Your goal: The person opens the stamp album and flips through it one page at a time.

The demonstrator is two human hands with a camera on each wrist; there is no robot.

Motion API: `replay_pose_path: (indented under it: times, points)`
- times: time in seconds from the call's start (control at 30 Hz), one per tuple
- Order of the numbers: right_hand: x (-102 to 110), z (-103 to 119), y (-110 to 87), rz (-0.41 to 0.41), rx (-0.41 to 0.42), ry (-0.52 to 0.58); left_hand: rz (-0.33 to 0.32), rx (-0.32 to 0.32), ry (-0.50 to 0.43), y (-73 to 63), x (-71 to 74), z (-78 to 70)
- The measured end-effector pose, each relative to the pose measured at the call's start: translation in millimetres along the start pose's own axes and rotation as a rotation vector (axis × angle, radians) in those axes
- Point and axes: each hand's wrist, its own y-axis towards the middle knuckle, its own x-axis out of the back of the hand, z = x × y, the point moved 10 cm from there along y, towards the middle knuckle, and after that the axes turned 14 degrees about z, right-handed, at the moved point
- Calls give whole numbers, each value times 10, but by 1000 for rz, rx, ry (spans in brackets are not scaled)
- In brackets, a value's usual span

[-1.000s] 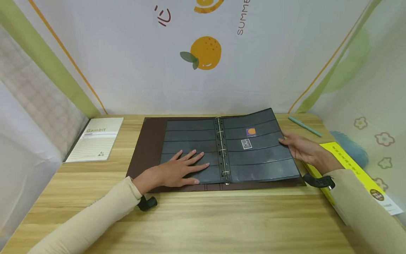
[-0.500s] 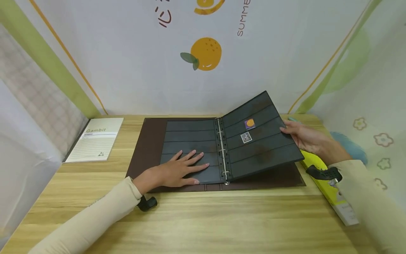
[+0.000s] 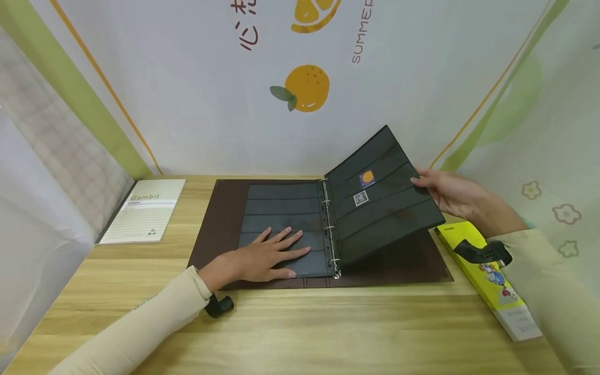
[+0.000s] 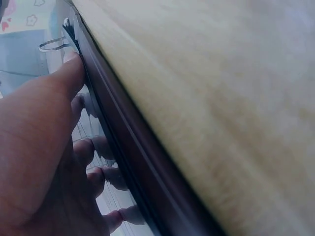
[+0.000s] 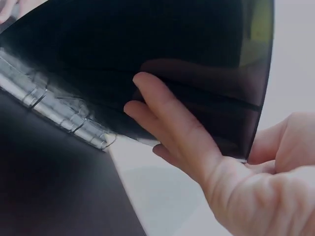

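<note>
A brown ring-binder stamp album (image 3: 215,213) lies open on the wooden table. My left hand (image 3: 264,256) rests with spread fingers on the black left-hand pocket page (image 3: 281,205). With thumb in front and fingers behind, my right hand (image 3: 461,195) pinches the outer edge of the right-hand stamp page (image 3: 375,234). That page slants up from the metal rings (image 3: 330,229), above the brown back cover. It carries an orange-and-purple stamp (image 3: 367,178) and a grey stamp (image 3: 361,198). In the right wrist view, the fingers (image 5: 182,128) lie along the back of the dark page (image 5: 98,44).
A white notepad (image 3: 145,208) marked "Gambit" lies at the left. A yellow box (image 3: 487,276) sits right of the album, partly under the right forearm. A white fabric sheet (image 3: 211,114) with printed oranges hangs behind the table (image 3: 300,328).
My right hand has raised the stamp page from nearly flat to a steep slant, swinging it up and leftward. The left hand stays on the left page. The head view has tilted slightly.
</note>
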Motion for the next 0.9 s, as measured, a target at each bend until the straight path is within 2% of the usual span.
replay_pose_path:
  times: [0.07,0.13,0.3,0.37,0.47,0.5,0.53,0.6,0.7,0.77,0.83,0.9]
  points:
    - [-1,46,2,-39,1,-26,-8,-3,0,-2,4,-4]
    - [-60,83,31,-31,9,-12,-8,-3,0,0,2,-2]
    - [-328,110,192,66,8,21,-18,-11,0,2,-1,1]
    - [-408,110,239,77,6,32,-17,-2,14,7,1,7]
    - [-460,93,264,56,-7,35,-31,6,46,11,64,-14]
    - [-466,90,268,51,-10,33,-56,0,53,13,127,-41]
    - [-464,86,267,38,-17,22,-93,-10,35,17,213,-74]
    - [-459,86,267,23,-28,-2,-216,-42,-48,33,478,-177]
    - [-469,104,287,34,-32,-41,-430,-75,-319,47,985,-384]
    - [-494,121,309,57,-29,-57,-544,-71,-485,57,1314,-564]
    - [-514,136,333,48,-40,-94,-574,-42,-576,96,1569,-764]
    - [-516,151,351,5,-60,-133,-559,-12,-559,152,1762,-961]
